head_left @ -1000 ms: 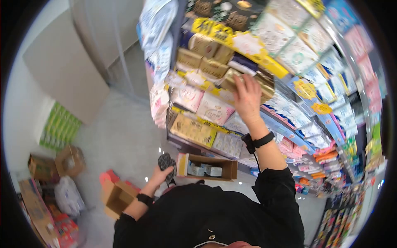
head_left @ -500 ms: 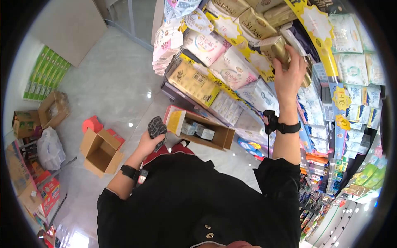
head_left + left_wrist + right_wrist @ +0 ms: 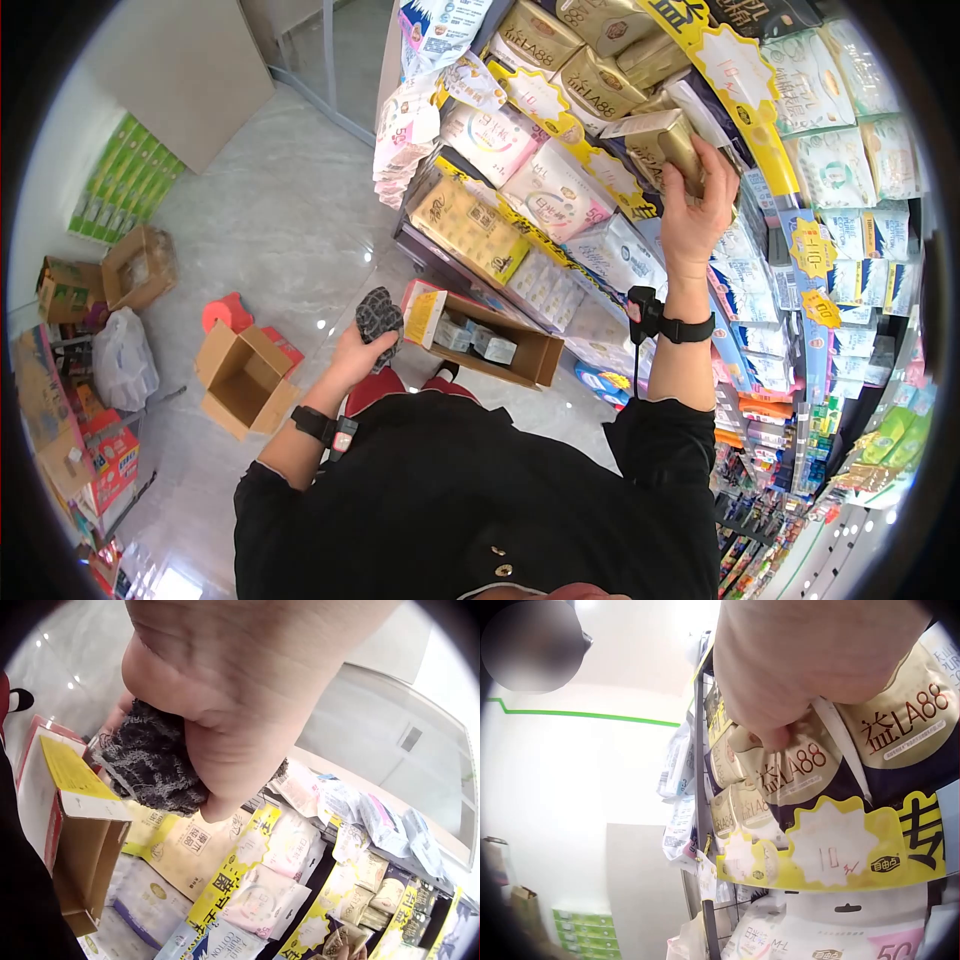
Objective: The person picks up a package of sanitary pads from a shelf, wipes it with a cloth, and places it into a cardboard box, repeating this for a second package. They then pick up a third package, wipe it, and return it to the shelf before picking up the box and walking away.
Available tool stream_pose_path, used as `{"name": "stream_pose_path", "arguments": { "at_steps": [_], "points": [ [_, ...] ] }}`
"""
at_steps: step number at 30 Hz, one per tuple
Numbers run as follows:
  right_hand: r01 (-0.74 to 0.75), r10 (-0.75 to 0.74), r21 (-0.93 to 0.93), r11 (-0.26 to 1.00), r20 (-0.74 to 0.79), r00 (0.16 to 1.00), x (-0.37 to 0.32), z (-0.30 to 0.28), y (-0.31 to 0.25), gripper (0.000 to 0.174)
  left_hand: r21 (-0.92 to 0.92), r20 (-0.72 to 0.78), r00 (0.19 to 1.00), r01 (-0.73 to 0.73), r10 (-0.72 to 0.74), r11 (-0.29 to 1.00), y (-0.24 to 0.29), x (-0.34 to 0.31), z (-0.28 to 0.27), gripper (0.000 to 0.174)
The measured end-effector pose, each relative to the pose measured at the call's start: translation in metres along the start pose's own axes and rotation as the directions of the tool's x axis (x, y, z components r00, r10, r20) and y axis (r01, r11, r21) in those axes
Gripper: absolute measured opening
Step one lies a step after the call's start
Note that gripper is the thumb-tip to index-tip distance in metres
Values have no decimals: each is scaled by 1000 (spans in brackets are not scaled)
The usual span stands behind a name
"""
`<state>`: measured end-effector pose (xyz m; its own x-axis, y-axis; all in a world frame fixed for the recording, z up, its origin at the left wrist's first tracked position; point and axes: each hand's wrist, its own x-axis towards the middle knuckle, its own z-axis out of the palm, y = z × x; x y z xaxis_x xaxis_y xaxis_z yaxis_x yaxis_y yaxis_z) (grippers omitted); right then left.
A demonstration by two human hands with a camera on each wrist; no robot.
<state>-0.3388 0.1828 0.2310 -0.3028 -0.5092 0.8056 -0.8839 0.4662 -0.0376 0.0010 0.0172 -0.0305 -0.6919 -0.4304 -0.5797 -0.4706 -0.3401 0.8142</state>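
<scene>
The left hand [image 3: 358, 350] holds a crumpled dark grey patterned cloth [image 3: 378, 314], its thumb across it; the left wrist view shows the cloth [image 3: 150, 761] bunched under the left hand [image 3: 240, 697]. On the upper shelf the right hand [image 3: 697, 205] grips a gold packet [image 3: 655, 143], thumb on one side and fingers on the other. In the right wrist view the right hand [image 3: 810, 652] covers the top of a gold and navy packet [image 3: 799, 769], beside another such packet [image 3: 900, 724]. Yellow price labels [image 3: 832, 844] run along the shelf edge.
A long carton [image 3: 535, 358] with small packs inside stands on the floor by the shelf. Further left are an open cardboard box [image 3: 245, 380], a red object [image 3: 228, 312], a white plastic bag [image 3: 125, 360] and stacked green packs [image 3: 125, 185]. Pink-and-white packs [image 3: 555, 190] fill a lower shelf.
The head view has swung, shifting the shelf within the picture. The right hand was spread over the gold packet a second ago and now has its fingers round it. The left hand still holds the cloth.
</scene>
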Motion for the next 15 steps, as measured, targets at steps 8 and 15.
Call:
{"name": "stream_pose_path", "arguments": {
  "at_steps": [8,15],
  "points": [
    [-73,82,169,983,-45,996,-2,-42,-12,42,-18,85,995,-56,58,998,9,-11,24,46],
    [-561,538,635,530,260,802,-83,-61,-28,42,-349,249,963,-10,103,937,36,-18,34,41]
  ]
}}
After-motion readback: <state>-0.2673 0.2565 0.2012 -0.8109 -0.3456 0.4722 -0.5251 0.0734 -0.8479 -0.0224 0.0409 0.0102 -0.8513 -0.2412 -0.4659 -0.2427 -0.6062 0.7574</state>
